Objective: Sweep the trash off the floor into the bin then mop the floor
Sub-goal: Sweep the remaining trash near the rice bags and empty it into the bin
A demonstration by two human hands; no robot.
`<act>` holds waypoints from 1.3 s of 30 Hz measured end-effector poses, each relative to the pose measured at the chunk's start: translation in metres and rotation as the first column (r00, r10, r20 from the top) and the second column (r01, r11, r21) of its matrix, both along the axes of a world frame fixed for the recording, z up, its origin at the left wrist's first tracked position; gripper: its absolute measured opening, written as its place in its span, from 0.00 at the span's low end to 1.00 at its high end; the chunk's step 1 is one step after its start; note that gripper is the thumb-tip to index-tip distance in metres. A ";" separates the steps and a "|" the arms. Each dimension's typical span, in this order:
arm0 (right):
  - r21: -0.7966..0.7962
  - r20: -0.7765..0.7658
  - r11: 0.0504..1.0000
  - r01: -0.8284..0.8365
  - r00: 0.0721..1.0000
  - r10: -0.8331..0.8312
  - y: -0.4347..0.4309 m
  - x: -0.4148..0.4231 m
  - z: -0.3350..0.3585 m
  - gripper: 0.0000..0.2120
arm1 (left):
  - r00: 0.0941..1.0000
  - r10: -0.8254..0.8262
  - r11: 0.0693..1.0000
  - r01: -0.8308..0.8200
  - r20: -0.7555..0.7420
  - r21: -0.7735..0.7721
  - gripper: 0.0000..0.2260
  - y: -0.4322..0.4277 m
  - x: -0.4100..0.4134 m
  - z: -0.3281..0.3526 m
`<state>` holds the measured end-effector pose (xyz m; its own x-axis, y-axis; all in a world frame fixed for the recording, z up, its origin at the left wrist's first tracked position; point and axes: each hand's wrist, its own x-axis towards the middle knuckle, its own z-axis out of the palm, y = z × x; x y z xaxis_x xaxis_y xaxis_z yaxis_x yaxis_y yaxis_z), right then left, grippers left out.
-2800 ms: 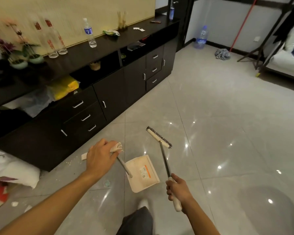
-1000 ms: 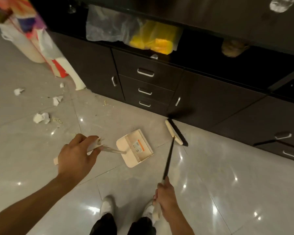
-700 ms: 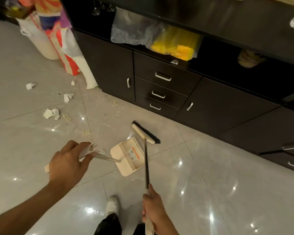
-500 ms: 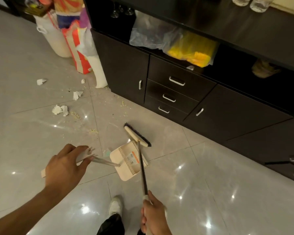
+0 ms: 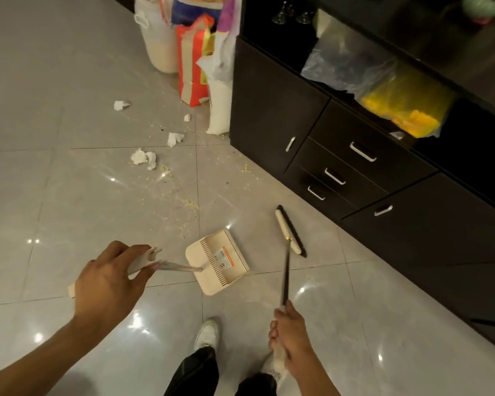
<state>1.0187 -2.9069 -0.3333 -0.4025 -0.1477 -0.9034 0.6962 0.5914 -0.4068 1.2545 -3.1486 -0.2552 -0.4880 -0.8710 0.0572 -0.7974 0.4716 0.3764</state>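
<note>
My left hand [image 5: 109, 281] grips the handle of a cream dustpan [image 5: 217, 261], whose pan hangs low over the grey tile floor [image 5: 69, 195] just ahead of my feet. My right hand [image 5: 289, 335] grips the handle of a broom; its cream head with black bristles [image 5: 289, 230] sits to the right of the dustpan, close to the dark cabinet. Crumpled white paper scraps [image 5: 143, 159] and yellowish crumbs [image 5: 180, 192] are scattered on the tiles beyond the dustpan, toward the upper left.
A dark cabinet with drawers [image 5: 340, 167] runs along the right side. Its open shelf holds plastic bags, one yellow [image 5: 403, 110]. Several sacks and bags [image 5: 192, 52] stand on the floor at the cabinet's far end. My white shoe [image 5: 207, 334] is below the dustpan.
The view has turned from the room down to the cabinet's left end, bringing the trash into sight. The broom head has swung from above the dustpan to its right side. Both grips are unchanged.
</note>
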 end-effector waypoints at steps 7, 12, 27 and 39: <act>-0.058 0.059 0.979 -0.196 0.978 0.200 -0.053 0.067 0.010 0.29 | 1.000 0.018 1.000 -0.018 -0.014 0.018 0.13 -0.017 0.037 -0.006; -0.070 0.021 0.984 -0.164 0.986 0.166 -0.052 0.076 0.017 0.26 | 0.999 0.020 1.000 -0.021 -0.038 -0.001 0.09 -0.021 0.049 -0.011; 0.020 0.018 1.000 0.016 1.000 -0.017 0.003 0.111 0.012 0.27 | 0.997 0.040 0.999 -0.042 -0.061 -0.023 0.11 -0.003 0.099 -0.018; -0.098 0.013 0.995 0.020 1.000 -0.019 0.032 0.207 0.051 0.24 | 0.988 -0.155 0.984 0.153 -0.016 -0.096 0.14 0.036 0.159 0.014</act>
